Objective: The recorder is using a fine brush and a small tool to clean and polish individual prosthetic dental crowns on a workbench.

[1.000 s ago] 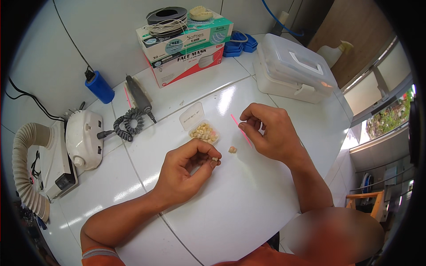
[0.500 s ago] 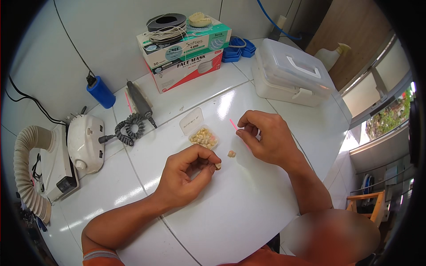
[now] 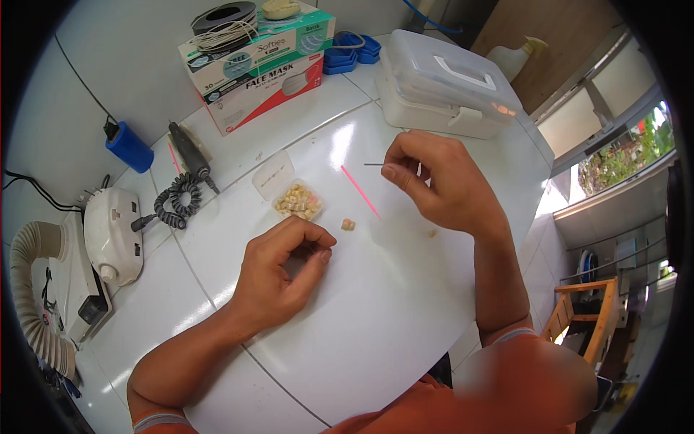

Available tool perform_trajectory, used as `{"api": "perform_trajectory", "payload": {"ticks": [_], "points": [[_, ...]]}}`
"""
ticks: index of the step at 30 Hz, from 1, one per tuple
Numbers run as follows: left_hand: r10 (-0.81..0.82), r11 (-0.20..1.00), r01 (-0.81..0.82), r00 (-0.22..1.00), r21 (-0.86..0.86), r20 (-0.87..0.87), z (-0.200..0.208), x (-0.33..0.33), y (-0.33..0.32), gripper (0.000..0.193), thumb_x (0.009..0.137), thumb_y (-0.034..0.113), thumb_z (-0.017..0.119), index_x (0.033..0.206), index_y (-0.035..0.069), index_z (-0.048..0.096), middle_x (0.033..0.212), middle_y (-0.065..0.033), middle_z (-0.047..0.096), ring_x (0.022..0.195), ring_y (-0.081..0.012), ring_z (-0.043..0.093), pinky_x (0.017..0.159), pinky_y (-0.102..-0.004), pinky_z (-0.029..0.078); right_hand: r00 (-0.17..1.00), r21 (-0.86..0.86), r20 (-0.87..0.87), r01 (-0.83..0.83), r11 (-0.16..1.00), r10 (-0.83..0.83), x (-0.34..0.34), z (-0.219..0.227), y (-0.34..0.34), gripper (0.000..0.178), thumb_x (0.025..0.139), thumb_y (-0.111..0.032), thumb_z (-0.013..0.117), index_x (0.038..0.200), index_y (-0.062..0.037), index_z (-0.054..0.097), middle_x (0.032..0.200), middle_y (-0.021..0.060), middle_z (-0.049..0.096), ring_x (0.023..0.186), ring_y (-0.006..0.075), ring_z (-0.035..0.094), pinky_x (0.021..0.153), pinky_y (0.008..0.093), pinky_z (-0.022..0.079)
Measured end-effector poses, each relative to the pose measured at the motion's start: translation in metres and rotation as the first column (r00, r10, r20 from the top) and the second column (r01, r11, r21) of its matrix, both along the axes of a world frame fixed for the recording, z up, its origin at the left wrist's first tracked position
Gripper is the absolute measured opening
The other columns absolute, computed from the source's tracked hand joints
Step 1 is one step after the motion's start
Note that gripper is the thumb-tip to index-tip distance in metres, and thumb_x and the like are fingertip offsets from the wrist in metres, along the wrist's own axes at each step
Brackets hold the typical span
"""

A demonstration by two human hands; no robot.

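Note:
My right hand [image 3: 434, 177] is raised over the table, pinching a thin dark metal rod [image 3: 374, 165] that points left. Below and left of it, a pink stick [image 3: 360, 192] lies on the white tabletop. My left hand [image 3: 282, 264] rests nearer me, thumb and forefinger pressed together; whatever is between them is hidden. Just beyond that hand sits a small clear box [image 3: 299, 202], lid open, full of cream tooth-shaped pieces with some pink among them. A cream-and-pink piece [image 3: 348, 225] lies on the table between my hands. A tiny tan bit [image 3: 432, 233] lies below my right hand.
On the left stand a white machine [image 3: 114, 235] and a ribbed hose [image 3: 32, 296]. A dark handpiece [image 3: 189, 152] with coiled cord lies behind them. Stacked face-mask boxes [image 3: 260, 76], blue trays [image 3: 350, 54] and a white lidded case [image 3: 448, 90] line the back.
The view has shifted. My right hand has moved away from the pink stick, uncovering it, and the metal rod now shows. The cream piece at my left fingertips is no longer visible.

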State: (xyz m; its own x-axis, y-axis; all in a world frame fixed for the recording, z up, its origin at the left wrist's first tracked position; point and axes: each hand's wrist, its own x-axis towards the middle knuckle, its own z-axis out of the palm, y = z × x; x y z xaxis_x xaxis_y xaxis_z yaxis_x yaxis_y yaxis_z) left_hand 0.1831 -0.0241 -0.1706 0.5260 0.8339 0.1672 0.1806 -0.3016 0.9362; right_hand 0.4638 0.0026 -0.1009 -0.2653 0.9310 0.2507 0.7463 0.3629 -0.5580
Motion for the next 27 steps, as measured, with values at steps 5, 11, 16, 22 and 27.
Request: {"api": "perform_trajectory", "payload": {"ticks": [5,11,16,22,27], "points": [[-0.004,1.000,0.004,1.000,0.019,0.009,-0.003,-0.002,-0.001,0.008,0.099,-0.003,0.067,0.107,-0.001,0.069,0.097,-0.0037,0.070,0.088,-0.0083,0.065,0.078,-0.0243,0.052,0.956,-0.055,-0.164,0.237,0.970,-0.243,0.040,0.006,-0.051,0.009,0.098,-0.007,0.075,0.098,-0.0001,0.069,0.081,0.0084,0.070,0.068,0.0160,0.060,0.064,0.0321,0.048],[-0.057,0.998,0.057,0.998,-0.007,-0.014,0.000,0.000,-0.001,0.006,0.101,-0.001,0.066,0.106,-0.001,0.069,0.093,-0.0005,0.068,0.080,-0.0040,0.061,0.070,-0.0217,0.046,0.944,-0.007,-0.043,0.329,0.944,-0.329,0.036,-0.048,-0.119,0.014,0.091,0.004,0.076,0.105,0.0007,0.076,0.098,0.0097,0.068,0.076,0.0209,0.067,0.071,0.0331,0.055],[0.065,0.996,-0.052,0.982,-0.074,0.178,-0.011,0.002,0.002,0.015,0.101,0.000,0.065,0.115,0.001,0.068,0.093,0.0019,0.063,0.076,-0.0045,0.054,0.068,-0.0229,0.043,0.930,0.054,-0.080,0.364,0.930,-0.359,0.016,-0.060,-0.124,0.010,0.090,0.011,0.073,0.095,0.0031,0.077,0.099,0.0104,0.068,0.082,0.0237,0.071,0.074,0.0360,0.058],[0.100,0.995,-0.097,0.960,-0.025,0.260,-0.023,0.002,0.009,0.021,0.096,-0.004,0.063,0.115,0.003,0.069,0.103,0.0003,0.060,0.085,-0.0072,0.055,0.076,-0.0244,0.045,0.998,0.067,-0.065,0.000,0.998,0.004,-0.041,-0.055,-0.109,0.017,0.089,0.010,0.070,0.103,0.0011,0.072,0.100,0.0138,0.067,0.095,0.0339,0.067,0.083,0.0410,0.057],[0.136,0.985,-0.156,0.963,0.071,0.233,-0.019,0.002,0.005,0.023,0.095,-0.005,0.062,0.115,0.002,0.070,0.106,-0.0018,0.061,0.085,-0.0101,0.054,0.079,-0.0262,0.046,0.990,0.081,0.008,-0.143,0.986,0.143,-0.060,-0.055,-0.090,0.019,0.089,0.010,0.069,0.105,0.0010,0.074,0.101,0.0144,0.068,0.096,0.0339,0.067,0.085,0.0430,0.057]]}}
